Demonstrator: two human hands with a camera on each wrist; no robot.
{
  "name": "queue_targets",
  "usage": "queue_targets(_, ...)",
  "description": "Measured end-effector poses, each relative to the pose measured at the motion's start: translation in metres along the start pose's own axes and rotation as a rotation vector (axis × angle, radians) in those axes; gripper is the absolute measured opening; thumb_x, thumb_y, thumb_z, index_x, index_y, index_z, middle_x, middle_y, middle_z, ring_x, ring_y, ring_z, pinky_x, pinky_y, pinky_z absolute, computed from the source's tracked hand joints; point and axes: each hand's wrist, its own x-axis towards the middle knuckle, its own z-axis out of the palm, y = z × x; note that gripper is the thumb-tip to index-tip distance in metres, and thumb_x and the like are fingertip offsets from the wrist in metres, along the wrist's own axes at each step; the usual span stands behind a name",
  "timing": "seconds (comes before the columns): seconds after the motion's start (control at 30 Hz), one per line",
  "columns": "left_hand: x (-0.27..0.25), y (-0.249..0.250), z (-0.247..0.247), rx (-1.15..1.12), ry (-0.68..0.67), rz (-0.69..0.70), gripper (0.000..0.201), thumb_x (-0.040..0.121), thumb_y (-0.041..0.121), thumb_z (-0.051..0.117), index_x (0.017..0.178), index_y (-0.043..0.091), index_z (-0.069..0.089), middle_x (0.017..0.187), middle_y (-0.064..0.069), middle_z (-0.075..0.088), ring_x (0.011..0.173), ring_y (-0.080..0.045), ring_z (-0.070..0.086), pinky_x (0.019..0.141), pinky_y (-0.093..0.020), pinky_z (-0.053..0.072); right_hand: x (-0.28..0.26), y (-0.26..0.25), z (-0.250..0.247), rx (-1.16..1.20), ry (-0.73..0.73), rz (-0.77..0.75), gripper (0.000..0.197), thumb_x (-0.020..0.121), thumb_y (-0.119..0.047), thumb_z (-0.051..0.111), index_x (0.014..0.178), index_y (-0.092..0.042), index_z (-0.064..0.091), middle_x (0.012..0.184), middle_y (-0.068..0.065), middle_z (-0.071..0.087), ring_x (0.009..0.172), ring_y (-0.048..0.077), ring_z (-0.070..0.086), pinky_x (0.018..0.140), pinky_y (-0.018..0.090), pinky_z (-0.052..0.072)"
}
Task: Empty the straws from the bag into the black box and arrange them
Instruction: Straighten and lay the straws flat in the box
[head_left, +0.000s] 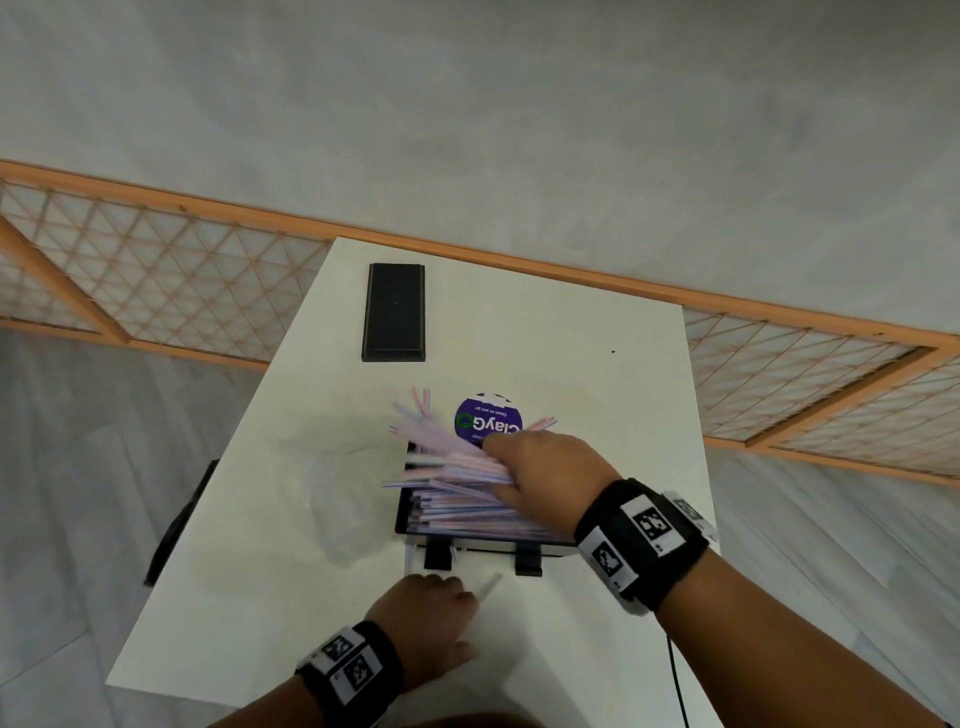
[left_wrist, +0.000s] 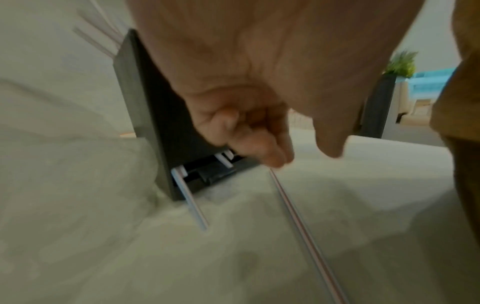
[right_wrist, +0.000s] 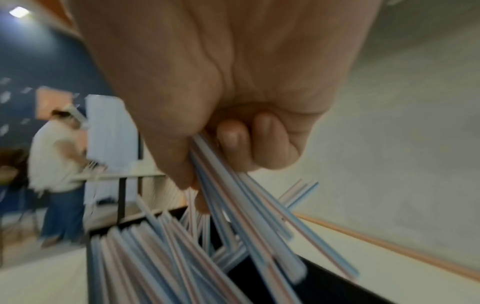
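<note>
The black box (head_left: 402, 519) stands mid-table, heaped with red- and blue-striped straws (head_left: 457, 506). My right hand (head_left: 498, 457) is over the box and grips a splayed bunch of straws (right_wrist: 249, 216) whose ends fan out past the far rim. Below that bunch, more straws (right_wrist: 145, 257) lie lengthwise in the box. My left hand (head_left: 452, 592) is at the box's near side, fingers curled, pinching a single straw (left_wrist: 309, 232) that slants over the table. Another loose straw (left_wrist: 192, 203) pokes out from under the box's near corner (left_wrist: 145, 107). The emptied clear bag (head_left: 337, 499) lies crumpled left of the box.
A black lid (head_left: 393, 312) lies at the far side of the white table (head_left: 597, 364). A round purple ClayGo pack (head_left: 488, 418) sits just beyond the box. A black cable (head_left: 678, 686) hangs off the near right edge. A person in a white top (right_wrist: 52, 156) stands in the background.
</note>
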Motion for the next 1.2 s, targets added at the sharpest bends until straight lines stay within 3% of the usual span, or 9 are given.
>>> queue_targets(0.07,0.003,-0.004,0.002,-0.035,-0.179,-0.091,0.060,0.095,0.061,0.053,0.125,0.009,0.056,0.124,-0.017,0.060,0.113,-0.038,0.060,0.094,-0.046,0.046,0.004,-0.001,0.005,-0.122,-0.091,0.006,0.023,0.094,-0.029,0.052,0.116,-0.025,0.056,0.106,0.002,0.069,0.093,0.028,0.066,0.073,0.037,0.052)
queue_targets(0.13,0.007,-0.006,0.008,-0.037,-0.233,-0.127,0.064,0.091,0.063,0.058,0.125,0.009,0.057,0.123,-0.017,0.062,0.113,-0.038,0.061,0.094,-0.045,0.046,0.008,0.000,0.014,-0.160,-0.151,0.036,0.028,0.094,-0.023,0.049,0.121,-0.025,0.058,0.111,0.004,0.069,0.100,0.029,0.067,0.079,0.038,0.054)
queue_targets(0.23,0.012,-0.002,0.021,-0.047,-0.236,-0.172,0.052,0.091,0.052,0.059,0.121,0.010,0.061,0.120,-0.015,0.065,0.111,-0.036,0.062,0.095,-0.044,0.047,0.011,0.005,0.027,-0.238,-0.210,0.106,0.023,0.094,-0.021,0.050,0.115,-0.019,0.059,0.113,0.006,0.069,0.102,0.029,0.066,0.081,0.039,0.053)
queue_targets(0.37,0.016,0.002,0.035,-0.077,-0.196,-0.236,0.035,0.102,0.029,0.044,0.122,0.008,0.064,0.123,-0.015,0.067,0.113,-0.036,0.063,0.095,-0.044,0.047,0.009,0.013,0.033,-0.227,-0.196,0.181,0.023,0.092,-0.025,0.053,0.113,-0.019,0.056,0.111,0.005,0.067,0.099,0.029,0.066,0.075,0.036,0.049)
queue_targets(0.6,0.002,0.005,0.026,-0.194,-0.179,-0.200,0.029,0.097,0.022,0.046,0.121,0.011,0.058,0.120,-0.015,0.065,0.110,-0.037,0.063,0.091,-0.044,0.049,-0.001,0.019,0.038,-0.092,-0.102,0.146,0.034,0.092,-0.040,0.059,0.119,-0.021,0.055,0.113,0.002,0.058,0.099,0.026,0.062,0.080,0.035,0.050)
queue_targets(0.8,-0.027,0.015,-0.029,-0.328,0.054,-0.005,0.012,0.101,0.035,0.036,0.096,0.025,0.034,0.081,0.000,0.049,0.070,-0.027,0.051,0.065,-0.044,0.043,-0.011,0.027,0.040,0.079,-0.067,0.104,0.037,0.093,-0.042,0.061,0.125,-0.023,0.060,0.115,0.002,0.058,0.103,0.024,0.060,0.086,0.033,0.047)
queue_targets(0.93,-0.033,0.010,-0.069,-0.279,0.364,0.069,0.017,0.104,0.036,0.035,0.094,0.024,0.043,0.083,0.003,0.052,0.071,-0.022,0.049,0.068,-0.043,0.044,-0.022,0.037,0.025,0.257,0.105,0.133,0.033,0.091,-0.038,0.069,0.119,-0.022,0.067,0.110,-0.001,0.066,0.100,0.017,0.061,0.091,0.032,0.047)
queue_targets(1.03,-0.020,0.001,-0.088,-0.232,0.596,0.081,0.015,0.104,0.030,0.045,0.094,0.022,0.052,0.085,0.004,0.054,0.075,-0.021,0.050,0.068,-0.039,0.042,-0.029,0.048,0.009,0.337,0.268,0.207,0.023,0.093,-0.034,0.068,0.112,-0.021,0.069,0.101,-0.005,0.068,0.088,0.011,0.061,0.085,0.028,0.049)
queue_targets(1.2,0.018,-0.009,-0.109,-0.082,0.721,-0.114,0.013,0.101,0.033,0.047,0.096,0.023,0.054,0.094,0.005,0.049,0.083,-0.019,0.050,0.076,-0.035,0.043,-0.023,0.058,0.001,0.432,0.295,0.318,0.013,0.097,-0.032,0.058,0.093,-0.025,0.068,0.091,-0.012,0.070,0.076,0.003,0.060,0.074,0.027,0.050)
